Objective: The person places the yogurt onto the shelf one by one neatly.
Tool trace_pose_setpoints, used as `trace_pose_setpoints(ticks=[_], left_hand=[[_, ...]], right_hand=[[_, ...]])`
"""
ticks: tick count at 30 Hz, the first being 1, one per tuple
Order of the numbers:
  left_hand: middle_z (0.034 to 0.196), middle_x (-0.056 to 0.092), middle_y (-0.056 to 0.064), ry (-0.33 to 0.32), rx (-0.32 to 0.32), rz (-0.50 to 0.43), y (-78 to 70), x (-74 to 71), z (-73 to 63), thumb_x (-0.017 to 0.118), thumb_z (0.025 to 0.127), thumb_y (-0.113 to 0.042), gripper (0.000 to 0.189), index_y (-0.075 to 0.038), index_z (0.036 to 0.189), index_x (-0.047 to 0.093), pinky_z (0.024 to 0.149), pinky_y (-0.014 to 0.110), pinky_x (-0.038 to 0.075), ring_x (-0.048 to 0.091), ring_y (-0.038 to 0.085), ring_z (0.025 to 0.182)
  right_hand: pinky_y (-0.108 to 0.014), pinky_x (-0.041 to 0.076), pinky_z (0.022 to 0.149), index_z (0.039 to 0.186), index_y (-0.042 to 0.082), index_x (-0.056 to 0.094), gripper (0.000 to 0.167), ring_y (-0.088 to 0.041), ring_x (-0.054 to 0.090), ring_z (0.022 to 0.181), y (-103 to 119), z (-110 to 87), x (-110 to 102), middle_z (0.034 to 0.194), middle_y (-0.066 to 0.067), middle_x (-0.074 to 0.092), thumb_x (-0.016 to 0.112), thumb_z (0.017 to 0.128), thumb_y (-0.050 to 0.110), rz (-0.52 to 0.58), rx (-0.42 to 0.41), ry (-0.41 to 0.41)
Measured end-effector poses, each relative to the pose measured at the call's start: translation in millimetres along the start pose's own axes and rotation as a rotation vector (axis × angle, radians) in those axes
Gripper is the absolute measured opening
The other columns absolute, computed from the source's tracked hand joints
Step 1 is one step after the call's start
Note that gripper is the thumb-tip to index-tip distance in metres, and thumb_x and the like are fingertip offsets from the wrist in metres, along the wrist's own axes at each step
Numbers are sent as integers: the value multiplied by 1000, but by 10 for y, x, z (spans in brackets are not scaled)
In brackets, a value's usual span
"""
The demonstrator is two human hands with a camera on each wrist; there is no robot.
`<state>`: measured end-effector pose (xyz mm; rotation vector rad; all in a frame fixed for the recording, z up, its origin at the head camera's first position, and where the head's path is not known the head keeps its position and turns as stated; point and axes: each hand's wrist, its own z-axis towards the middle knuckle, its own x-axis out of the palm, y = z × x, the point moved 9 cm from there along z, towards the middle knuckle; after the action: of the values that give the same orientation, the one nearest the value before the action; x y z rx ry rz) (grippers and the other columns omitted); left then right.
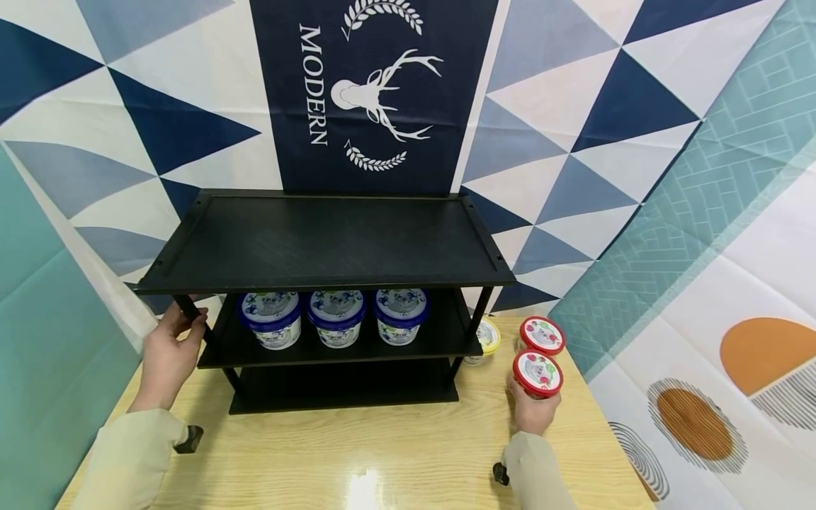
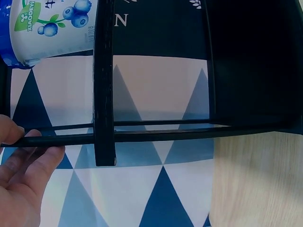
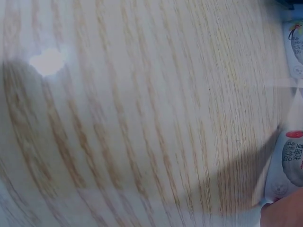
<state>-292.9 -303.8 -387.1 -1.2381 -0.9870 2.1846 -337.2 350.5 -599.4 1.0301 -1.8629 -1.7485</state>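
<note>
At the left side of a black tiered shelf (image 1: 325, 241), my left hand (image 1: 171, 348) grips its upright post (image 2: 78, 139) between thumb and fingers. On the shelf's middle tier stand three blue-lidded tubs (image 1: 336, 317), one of which shows blueberries on its side in the left wrist view. My right hand (image 1: 534, 413) holds a red-lidded tub (image 1: 538, 372) to the right of the shelf, its fingers around the lower side. Right behind that tub is another red-lidded tub (image 1: 542, 333), partly covered by it. Only a bit of the right hand shows in the right wrist view.
A yellow-lidded tub (image 1: 487, 336) stands by the shelf's right post, partly hidden. The bottom tier (image 1: 344, 386) lies low over the wooden table (image 1: 331, 453). Patterned cloth walls (image 1: 554, 92) close off the back and both sides.
</note>
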Motion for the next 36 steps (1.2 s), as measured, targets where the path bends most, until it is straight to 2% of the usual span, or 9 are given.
trace_pose_setpoints(ticks=[9, 15, 16, 22, 23, 28, 32, 36], left_hand=[[120, 62, 20, -8, 14, 1, -4, 13, 11, 44, 98, -22, 37, -9, 132, 50, 71, 2, 34, 34, -28, 86], [121, 61, 21, -1, -3, 7, 5, 18, 9, 43, 98, -22, 38, -9, 133, 49, 71, 3, 35, 34, -27, 86], [121, 61, 20, -2, -5, 10, 6, 15, 10, 43, 98, -23, 38, -9, 133, 49, 72, 5, 37, 38, -25, 87], [120, 61, 20, -6, -6, 11, 3, 4, 8, 43, 98, -22, 38, -9, 133, 49, 72, 5, 37, 39, -24, 87], [120, 61, 21, -6, -7, 8, 2, 4, 6, 43, 98, -22, 38, -9, 133, 49, 71, 3, 35, 34, -27, 86], [120, 61, 21, -6, -10, 8, -6, -8, 1, 44, 98, -22, 38, -11, 134, 49, 70, 3, 35, 34, -27, 86], [120, 61, 20, -6, -10, 11, -8, -14, -6, 44, 98, -22, 37, -10, 133, 49, 70, 2, 34, 48, -16, 91], [119, 62, 20, -7, -10, 3, -11, -13, -8, 44, 98, -21, 38, -9, 134, 49, 70, 2, 34, 50, -13, 92]], right_hand=[[-47, 18, 115, 149, 8, 5, 101, -33, 21, 141, 1, -2, -12, 153, -17, 21, 76, 77, 21, -3, 2, 9], [-47, 18, 116, 149, 9, 6, 99, -32, 20, 141, -7, -22, -3, 153, -17, 21, 75, 78, 20, 17, -14, 8], [-47, 18, 115, 149, 8, 6, 99, -32, 21, 141, -10, -23, -3, 153, -17, 21, 75, 78, 20, 17, -18, 7], [-44, 18, 116, 148, 10, 9, 100, -30, 21, 141, -22, -29, -2, 153, -15, 22, 77, 76, 21, 64, -28, -7], [-43, 18, 116, 148, 10, 10, 99, -29, 21, 141, -11, -34, -3, 153, -14, 23, 77, 76, 22, 73, -33, -8], [-43, 18, 116, 146, 9, 11, 96, -29, 22, 140, 78, -42, -11, 152, -14, 24, 76, 77, 24, 63, -77, 1], [-43, 22, 115, 146, 9, 13, 96, -28, 25, 139, 199, -52, -25, 150, -14, 26, 77, 77, 27, 79, -128, 1], [-36, 31, 110, 145, 9, 18, 94, -25, 32, 134, 344, -71, -56, 147, -13, 31, 78, 75, 26, 119, -177, -8]])
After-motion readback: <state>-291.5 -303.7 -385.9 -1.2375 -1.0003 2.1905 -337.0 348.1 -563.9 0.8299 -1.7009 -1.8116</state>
